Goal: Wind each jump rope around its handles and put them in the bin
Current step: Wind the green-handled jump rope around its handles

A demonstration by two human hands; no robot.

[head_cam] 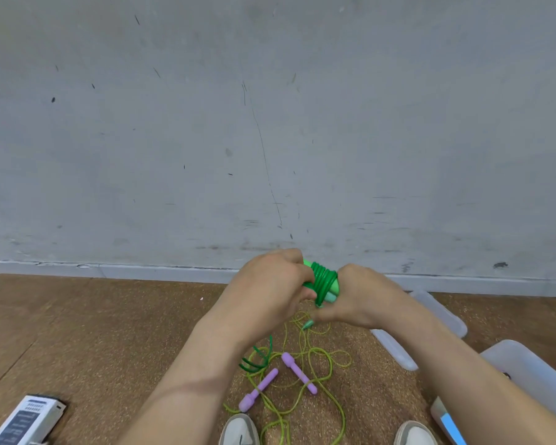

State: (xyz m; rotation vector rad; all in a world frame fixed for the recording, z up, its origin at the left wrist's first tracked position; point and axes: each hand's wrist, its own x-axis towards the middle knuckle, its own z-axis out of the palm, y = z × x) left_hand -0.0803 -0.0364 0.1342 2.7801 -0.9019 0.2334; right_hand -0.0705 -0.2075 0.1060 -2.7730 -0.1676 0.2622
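The left hand (270,284) gripped one end of the green jump rope (323,277), its cord coiled round the handles, while the right hand (357,297) clasped the other end. Below the hands, a purple-handled jump rope (297,370) lay loose on the floor (77,332). The translucent bin (533,374) stood to their lower right.

Glossy, smooth plastic green cord (324,277) coils over matt pale green handles (332,295) between the fingers of the left hand (270,284) and right hand (361,298). Below the fingers, 2 matt plastic lilac handles (297,372) and a thin, translucent yellow-green cord (328,374) lie on rough, speckled, cork-like flooring (93,332). Right of the fingers, a frosted, translucent plastic bin (527,370). Beyond them, a matt, scuffed grey wall (270,123).
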